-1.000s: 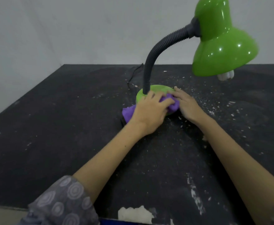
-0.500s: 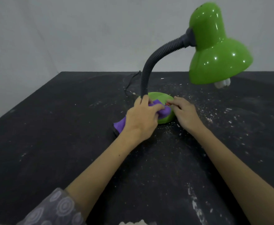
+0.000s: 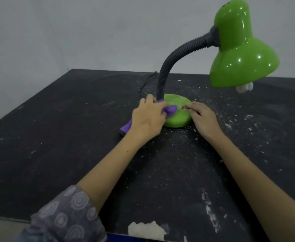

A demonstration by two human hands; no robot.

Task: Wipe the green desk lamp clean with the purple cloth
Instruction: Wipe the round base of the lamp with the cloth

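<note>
Presently the green desk lamp (image 3: 176,113) stands on the black table (image 3: 56,137), its shade (image 3: 239,58) arched to the right of the base. Purple cloth (image 3: 169,110) lies bunched on the base's left side beside the grey neck (image 3: 162,75), gripped by the left hand (image 3: 148,117). Right hand (image 3: 203,119) rests on the base's right edge, fingers relaxed, at a small red switch (image 3: 184,107). White debris (image 3: 230,125) lies scattered right of the base.

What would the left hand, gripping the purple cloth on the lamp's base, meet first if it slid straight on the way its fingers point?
Probably the grey flexible neck, which rises just beyond the left hand and purple cloth; depth is unclear, so it might pass beside it.
</note>
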